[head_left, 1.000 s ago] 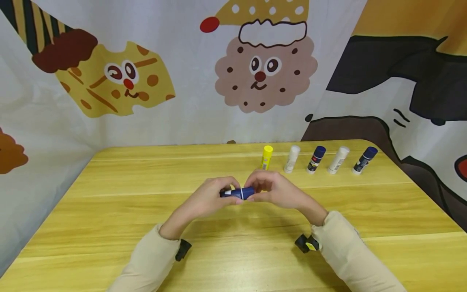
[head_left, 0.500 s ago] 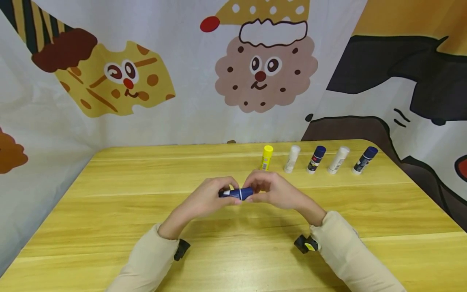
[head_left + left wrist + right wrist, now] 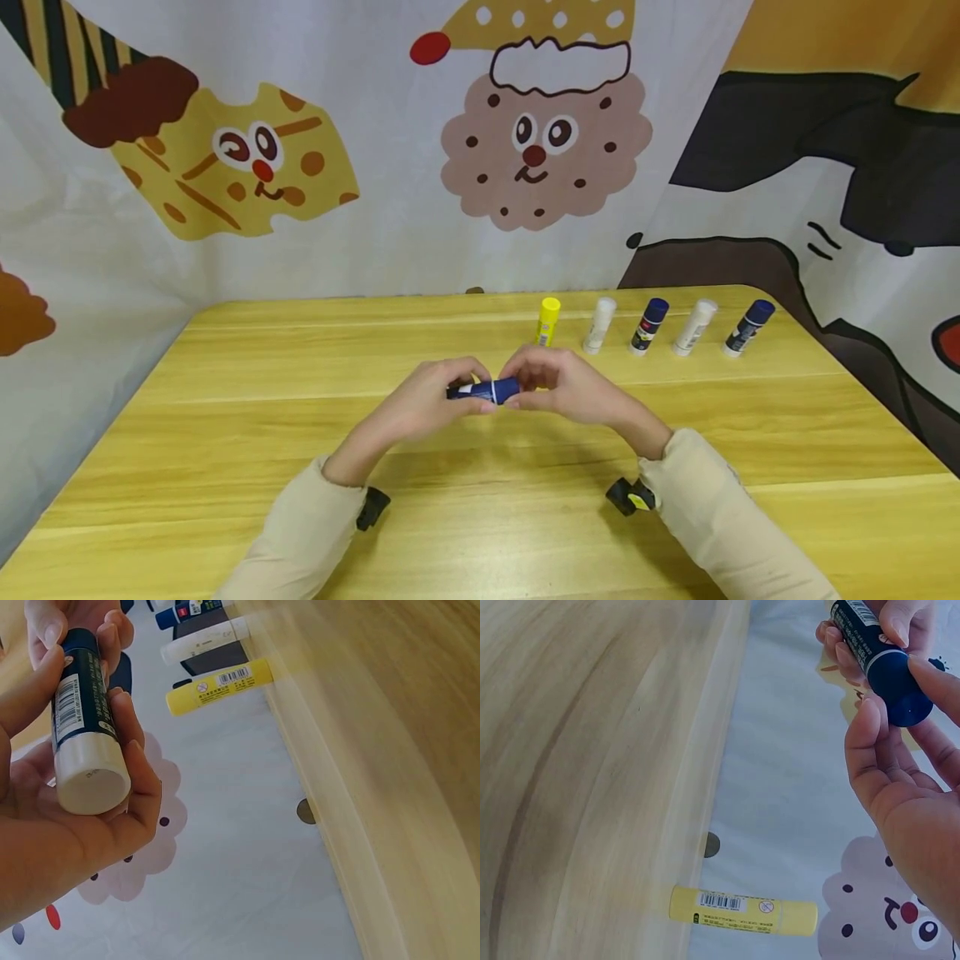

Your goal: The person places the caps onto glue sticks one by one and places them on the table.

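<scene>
A navy glue stick (image 3: 480,392) with a white base is held above the table, lying roughly sideways between both hands. My left hand (image 3: 423,404) grips its labelled body; in the left wrist view the white base (image 3: 91,776) points toward that camera. With thumb and fingers, my right hand (image 3: 570,387) pinches the navy cap (image 3: 900,690) at the other end. A thin white ring shows between cap and body, and the cap is on. Just beyond the right hand stands a yellow glue stick (image 3: 548,320), its lower end partly hidden in the head view.
To the right of the yellow one, several more glue sticks stand in a row on the wooden table (image 3: 300,350): white (image 3: 599,325), navy (image 3: 649,325), white (image 3: 696,327) and navy (image 3: 748,327). A cartoon-printed curtain (image 3: 405,167) hangs behind the table's far edge.
Both hands have shifted very slightly left with the glue stick between them. Their grip looks the same, and the standing row is unmoved.
</scene>
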Demonstrator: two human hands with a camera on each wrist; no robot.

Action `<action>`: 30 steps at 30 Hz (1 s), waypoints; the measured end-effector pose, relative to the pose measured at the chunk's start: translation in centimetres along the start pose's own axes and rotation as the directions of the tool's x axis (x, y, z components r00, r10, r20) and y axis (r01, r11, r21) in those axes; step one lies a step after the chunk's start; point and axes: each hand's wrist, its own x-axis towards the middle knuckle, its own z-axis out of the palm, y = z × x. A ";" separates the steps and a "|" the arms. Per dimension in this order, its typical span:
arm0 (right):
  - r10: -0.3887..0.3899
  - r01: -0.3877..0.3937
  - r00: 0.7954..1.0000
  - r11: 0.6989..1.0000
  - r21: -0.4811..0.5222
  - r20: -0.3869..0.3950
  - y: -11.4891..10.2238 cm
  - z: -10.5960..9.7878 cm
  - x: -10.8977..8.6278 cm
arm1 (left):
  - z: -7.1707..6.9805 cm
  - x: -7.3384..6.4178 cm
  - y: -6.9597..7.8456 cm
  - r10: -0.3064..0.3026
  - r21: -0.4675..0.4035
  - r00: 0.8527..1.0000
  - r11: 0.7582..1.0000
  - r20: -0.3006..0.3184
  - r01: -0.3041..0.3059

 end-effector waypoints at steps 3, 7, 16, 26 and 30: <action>0.014 -0.015 1.000 1.000 -0.011 -0.006 -0.1 -0.1 0.0 | -0.1 0.0 0.0 0.001 -0.011 1.000 1.000 -0.005 -0.001; 0.022 -0.022 1.000 1.000 -0.014 -0.007 0.0 -0.2 0.0 | -0.2 0.0 0.0 0.005 -0.021 1.000 1.000 -0.010 -0.005; 0.011 -0.011 1.000 1.000 -0.018 -0.006 0.1 0.1 0.1 | -0.1 -0.1 -0.2 0.004 -0.008 1.000 1.000 0.010 -0.004; -0.006 0.006 1.000 1.000 -0.017 -0.018 -0.1 0.2 0.6 | -0.4 -0.2 -0.4 -0.004 -0.015 1.000 1.000 0.003 0.004; -0.007 0.007 1.000 1.000 -0.004 -0.020 -0.2 0.2 0.7 | -0.5 -0.2 -0.4 0.009 -0.022 1.000 1.000 -0.002 -0.009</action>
